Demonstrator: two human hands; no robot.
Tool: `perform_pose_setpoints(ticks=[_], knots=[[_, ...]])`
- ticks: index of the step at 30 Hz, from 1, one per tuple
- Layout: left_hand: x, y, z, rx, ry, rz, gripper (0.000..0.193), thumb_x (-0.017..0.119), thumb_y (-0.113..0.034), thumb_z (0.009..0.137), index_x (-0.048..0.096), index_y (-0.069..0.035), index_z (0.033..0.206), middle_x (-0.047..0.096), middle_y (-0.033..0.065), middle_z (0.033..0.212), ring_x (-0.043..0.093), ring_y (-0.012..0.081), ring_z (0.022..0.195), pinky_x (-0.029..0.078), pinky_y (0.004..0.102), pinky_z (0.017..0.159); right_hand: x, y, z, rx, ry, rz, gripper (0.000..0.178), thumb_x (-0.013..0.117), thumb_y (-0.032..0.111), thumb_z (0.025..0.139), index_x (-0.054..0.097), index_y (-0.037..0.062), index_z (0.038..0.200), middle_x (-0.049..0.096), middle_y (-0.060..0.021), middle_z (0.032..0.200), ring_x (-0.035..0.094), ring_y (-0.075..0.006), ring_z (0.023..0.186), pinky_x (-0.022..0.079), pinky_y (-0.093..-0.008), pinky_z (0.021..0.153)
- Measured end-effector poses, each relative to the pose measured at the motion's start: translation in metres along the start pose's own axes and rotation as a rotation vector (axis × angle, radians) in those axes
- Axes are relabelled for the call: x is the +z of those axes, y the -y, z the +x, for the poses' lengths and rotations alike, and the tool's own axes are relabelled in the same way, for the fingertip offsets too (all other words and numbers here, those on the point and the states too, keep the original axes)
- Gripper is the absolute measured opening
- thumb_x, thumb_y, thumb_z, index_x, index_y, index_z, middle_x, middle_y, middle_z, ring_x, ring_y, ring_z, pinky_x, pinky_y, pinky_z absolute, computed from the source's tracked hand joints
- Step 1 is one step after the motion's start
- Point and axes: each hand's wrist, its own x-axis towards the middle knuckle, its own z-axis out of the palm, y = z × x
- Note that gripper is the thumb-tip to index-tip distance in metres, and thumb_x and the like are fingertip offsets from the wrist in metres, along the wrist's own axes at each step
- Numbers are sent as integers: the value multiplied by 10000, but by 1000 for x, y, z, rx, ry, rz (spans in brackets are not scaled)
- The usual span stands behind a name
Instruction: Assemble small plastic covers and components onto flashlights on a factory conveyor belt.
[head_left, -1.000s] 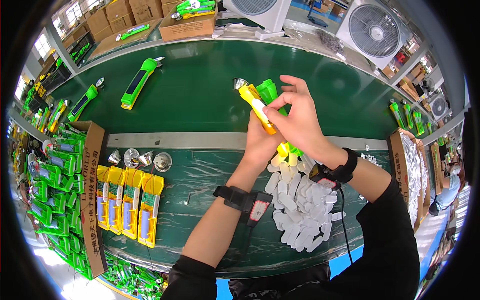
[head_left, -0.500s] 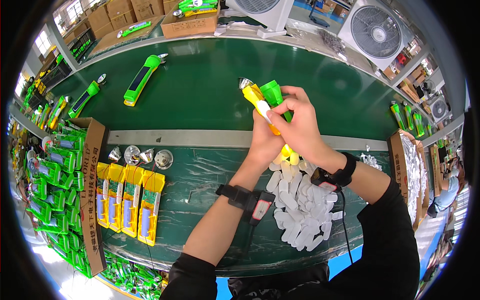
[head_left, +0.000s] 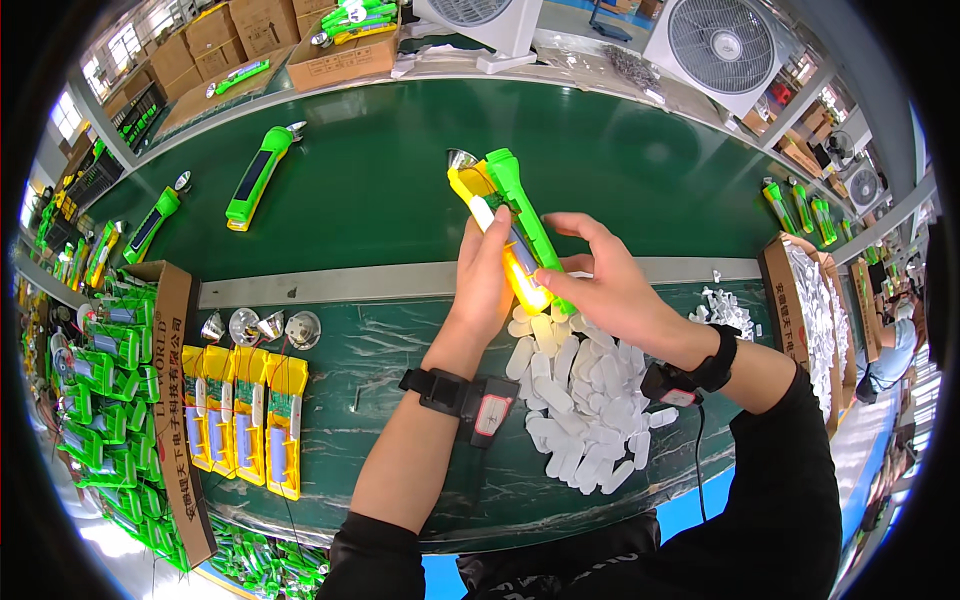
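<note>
My left hand is closed round a yellow flashlight half, thumb along its white strip. A reflector sits at the half's far end; a battery and circuit board show inside, and its near end glows. Alongside, tilted against it, is a green flashlight half. My right hand has its thumb on the green half's near end; its fingers curl behind, partly hidden. Below the hands lies a pile of white plastic pieces. Several yellow halves with batteries lie in a row at left.
A carton of green halves stands at left, another with white parts at right. Loose reflectors lie above the yellow row. Beyond a metal strip, a green belt carries flashlights. A box fan stands behind.
The yellow and green halves have turned more upright and separated, showing the battery and a glowing near end. My right hand has shifted down to the green half's near end. The view has shifted slightly.
</note>
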Motion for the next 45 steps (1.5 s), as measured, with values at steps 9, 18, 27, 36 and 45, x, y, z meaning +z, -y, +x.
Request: perform_pose_setpoints(ticks=[9,18,27,36,45], knots=[[4,-2,-2,127,-78,275,299,427,-287,963,463,-21,1096,590,124,1009,589,194,939,500,349,805,13,0,0,78,138,334,464,660,113,825,481,-78,1207,597,-139,1118,592,-153,991,488,-286,823],[1,-6,-1,0,-48,-39,515,321,-455,979,433,1,1189,564,181,1111,586,265,999,499,401,853,13,0,12,72,76,416,459,675,129,824,501,-86,1191,608,-106,1049,602,-132,907,494,-266,775],[-4,0,2,31,-27,32,525,326,-469,976,465,-2,1170,588,144,1048,598,214,937,498,348,820,-6,-17,17,254,226,649,386,563,186,924,503,-59,1216,592,-97,1105,587,-130,967,482,-283,844],[-6,-3,3,-9,-107,158,348,506,-313,922,497,-6,1085,612,133,943,627,205,828,529,342,724,-8,-23,19,362,353,719,372,522,181,943,474,-45,1234,569,-97,1130,569,-159,1034,464,-329,918],[-7,-2,2,31,-151,159,314,561,-258,885,500,5,1045,625,151,901,636,228,800,538,355,702,-5,-17,15,305,364,629,427,541,203,935,457,-72,1251,584,-119,1125,591,-150,976,487,-304,857]])
